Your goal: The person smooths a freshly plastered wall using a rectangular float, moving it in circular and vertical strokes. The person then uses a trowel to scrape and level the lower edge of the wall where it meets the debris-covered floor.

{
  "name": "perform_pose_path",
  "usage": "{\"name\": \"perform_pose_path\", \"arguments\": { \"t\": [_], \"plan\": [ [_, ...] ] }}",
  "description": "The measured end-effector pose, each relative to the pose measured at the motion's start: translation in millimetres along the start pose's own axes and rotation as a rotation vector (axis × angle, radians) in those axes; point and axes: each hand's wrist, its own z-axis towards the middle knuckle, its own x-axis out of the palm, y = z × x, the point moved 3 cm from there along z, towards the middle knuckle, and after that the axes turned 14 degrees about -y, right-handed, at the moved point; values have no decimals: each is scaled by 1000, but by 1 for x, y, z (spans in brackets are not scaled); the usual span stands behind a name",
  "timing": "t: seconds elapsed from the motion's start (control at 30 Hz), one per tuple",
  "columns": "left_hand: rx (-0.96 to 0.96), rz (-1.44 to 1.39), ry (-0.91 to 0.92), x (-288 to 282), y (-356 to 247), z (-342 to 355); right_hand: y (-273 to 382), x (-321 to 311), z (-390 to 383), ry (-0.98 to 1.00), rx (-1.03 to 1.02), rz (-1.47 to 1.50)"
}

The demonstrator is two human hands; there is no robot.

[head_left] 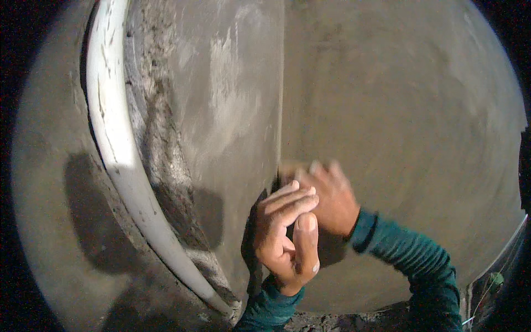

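Note:
My left hand (pixel 285 238) is raised in front of the inner corner of the wall. Its palm shows, the fingers are slightly bent and the thumb stands apart, with nothing seen between them. Behind it my right hand (pixel 332 196) is close to the smooth grey-brown right wall (pixel 398 122), beside the corner line. Motion blurs its fingers, which seem closed around a tan flat-edged thing (pixel 294 165), mostly hidden by both hands. Whether that thing touches the wall, I cannot tell.
A white pipe (pixel 113 110) runs down the left side, set in a rough recess (pixel 160 110) in the wall. The left wall face (pixel 232 99) has pale smears. Dark soil (pixel 354 321) lies at the bottom, with a small green plant (pixel 496 278) at lower right.

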Motion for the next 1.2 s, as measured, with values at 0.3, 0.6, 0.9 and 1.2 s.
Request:
{"name": "perform_pose_path", "arguments": {
  "t": [0.3, 0.6, 0.9, 1.2],
  "plan": [
    [34, 32, 90, 15, -10, -17, 57, -72, -109, 307, 513, 357],
    [-968, -456, 238, 52, 20, -27, -41, -77, -107, -374, 1254, 1695],
    [-1060, -418, 576, 60, 14, -30, -13, -39, -77, -362, 1250, 2733],
    [-655, 112, 346, 53, -19, 22, 13, -10, -127, 134, 1167, 2843]
  ]
}}
